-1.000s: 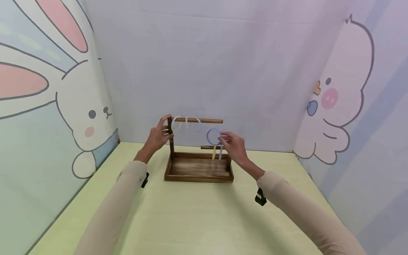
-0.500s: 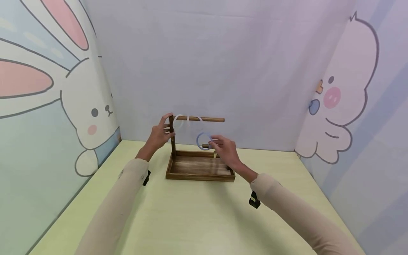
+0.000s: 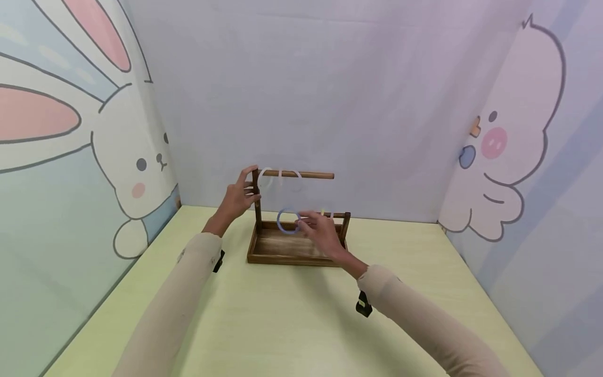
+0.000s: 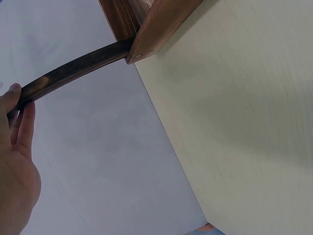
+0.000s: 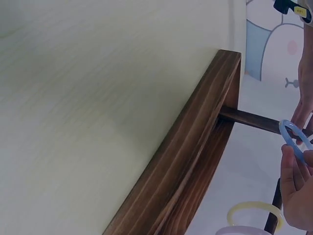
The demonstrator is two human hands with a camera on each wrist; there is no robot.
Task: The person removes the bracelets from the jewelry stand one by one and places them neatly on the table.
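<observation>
Plainly light-blue ring (image 5: pixel 288 139), slim and round.

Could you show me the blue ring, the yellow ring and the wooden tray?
Blue ring (image 3: pixel 278 221), head view: left side of its band.
Yellow ring (image 5: pixel 252 204), right wrist view: top of its band.
Wooden tray (image 3: pixel 287 259), head view: front wall.

The left hand (image 3: pixel 235 199) grips higher; the right hand (image 3: pixel 323 233) pinches.

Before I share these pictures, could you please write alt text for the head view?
A person's right hand holds a blue ring near a wooden rack on a pale table, while the left hand grips the rack's tall post. Pale rings hang on its upper bar.
</observation>
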